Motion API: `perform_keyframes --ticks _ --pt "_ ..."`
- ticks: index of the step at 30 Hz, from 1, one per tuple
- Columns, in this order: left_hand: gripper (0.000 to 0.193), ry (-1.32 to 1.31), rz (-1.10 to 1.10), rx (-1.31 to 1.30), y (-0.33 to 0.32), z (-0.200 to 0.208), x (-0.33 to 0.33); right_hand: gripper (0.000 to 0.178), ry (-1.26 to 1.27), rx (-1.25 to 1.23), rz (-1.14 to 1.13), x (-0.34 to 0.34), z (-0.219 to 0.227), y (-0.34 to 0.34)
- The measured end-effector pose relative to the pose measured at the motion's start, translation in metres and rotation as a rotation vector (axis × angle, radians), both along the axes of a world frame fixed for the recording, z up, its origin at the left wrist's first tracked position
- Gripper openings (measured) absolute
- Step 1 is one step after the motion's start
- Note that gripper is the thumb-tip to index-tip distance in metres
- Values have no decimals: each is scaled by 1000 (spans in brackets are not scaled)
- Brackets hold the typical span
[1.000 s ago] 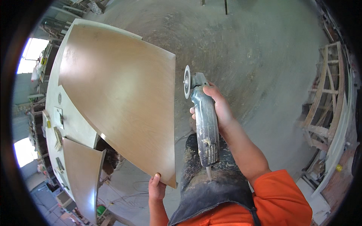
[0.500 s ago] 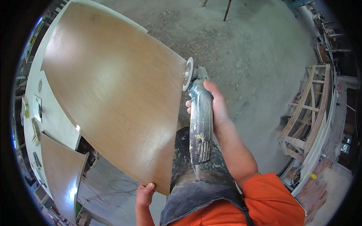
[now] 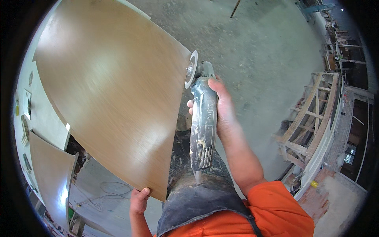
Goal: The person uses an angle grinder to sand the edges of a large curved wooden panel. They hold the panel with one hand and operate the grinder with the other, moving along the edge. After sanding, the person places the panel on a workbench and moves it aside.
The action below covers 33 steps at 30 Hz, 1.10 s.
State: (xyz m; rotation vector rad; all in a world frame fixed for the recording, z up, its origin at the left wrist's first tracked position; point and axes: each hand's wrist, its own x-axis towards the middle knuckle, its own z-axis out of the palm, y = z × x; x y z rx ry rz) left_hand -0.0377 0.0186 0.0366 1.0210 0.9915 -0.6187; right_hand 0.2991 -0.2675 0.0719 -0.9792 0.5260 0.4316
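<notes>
At the right edge of a large, glossy brown wood-grained panel (image 3: 114, 94), a person holds a dark, scuffed angle grinder (image 3: 203, 122) in the right hand (image 3: 224, 106); that hand is wrapped around the body, with the thumb up near the head and fingertips showing on the left side. The thin round grey disc (image 3: 191, 70) stands on edge beside the panel's border; from where I stand, I cannot tell whether the two touch. The left hand (image 3: 139, 200) pinches the panel's near corner area, thumb on top; its remaining fingers are mostly hidden beneath.

The far part of the panel lies over a pale, smooth counter (image 3: 49, 104); its near corner projects toward the person's dark, stained apron (image 3: 197, 205). A smaller brown glossy panel (image 3: 51, 173) lies to the left, well apart from the grinder; small tools rest farther out along the counter. To the person's right, a weathered, ladder-like wooden frame (image 3: 314, 115) stands beyond a dusty grey floor (image 3: 268, 51); the person's sleeve (image 3: 280, 207) is bright orange cloth.
</notes>
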Motion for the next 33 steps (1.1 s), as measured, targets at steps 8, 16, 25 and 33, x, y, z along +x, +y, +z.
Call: perform_keyframes --ticks 8,16,25,33 --pt "53 -48 -17 58 -7 3 7 74 16 46 42 -34 2 2" --pt "60 -107 2 48 -10 -1 5 84 99 102 0 -96 7 15" --pt "62 -177 68 72 -15 5 -3 77 256 375 -44 -181 -11 -8" --pt "53 -272 -170 395 -37 1 -27 77 228 347 -314 -264 -39 -83"
